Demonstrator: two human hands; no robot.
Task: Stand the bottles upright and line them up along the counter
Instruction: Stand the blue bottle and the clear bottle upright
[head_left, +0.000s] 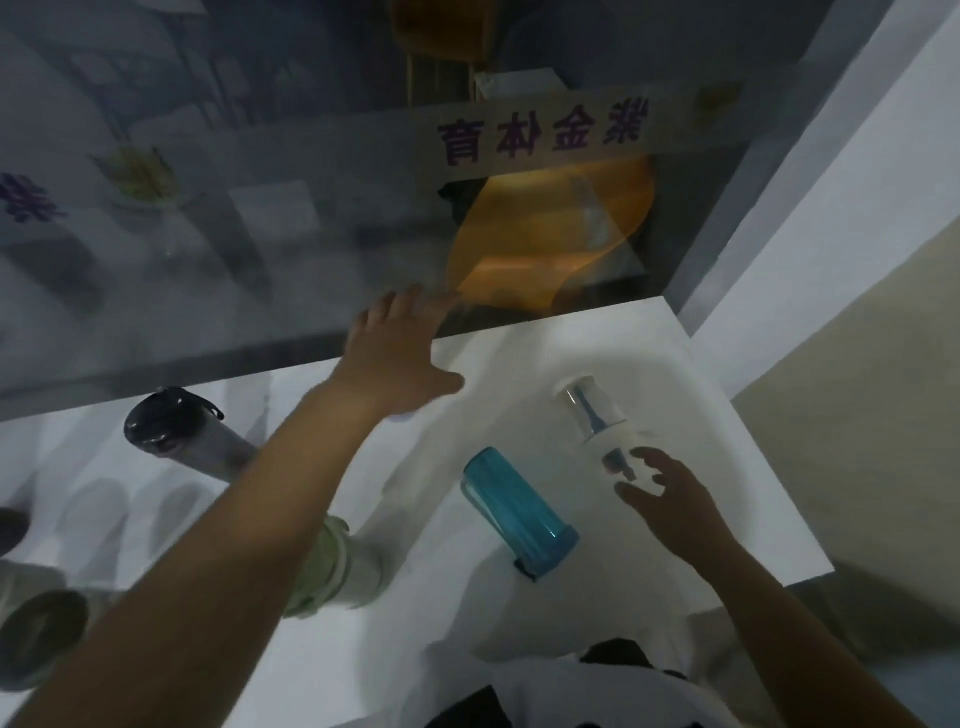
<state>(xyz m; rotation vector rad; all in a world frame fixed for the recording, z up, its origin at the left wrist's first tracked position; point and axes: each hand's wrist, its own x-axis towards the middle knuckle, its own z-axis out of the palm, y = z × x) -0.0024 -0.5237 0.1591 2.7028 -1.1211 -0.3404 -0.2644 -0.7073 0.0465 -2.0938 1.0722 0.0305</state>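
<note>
A teal see-through bottle (519, 512) lies on its side in the middle of the white counter (691, 509). To its right, a clear bottle with a white lid and blue straw (592, 415) also lies tipped over. My right hand (670, 499) hovers with spread fingers just below that clear bottle's lid end, holding nothing. My left hand (395, 358) reaches flat and open toward the glass at the back. A grey bottle with a black lid (171, 428) stands at the left. A pale green bottle (332, 566) is partly hidden under my left forearm.
A glass pane (208, 234) with a lettered strip rises along the counter's back edge; an orange shape shows behind it. A grey cup-like container (36, 631) sits at the lower left. The counter's right edge drops off beside a wall (831, 312).
</note>
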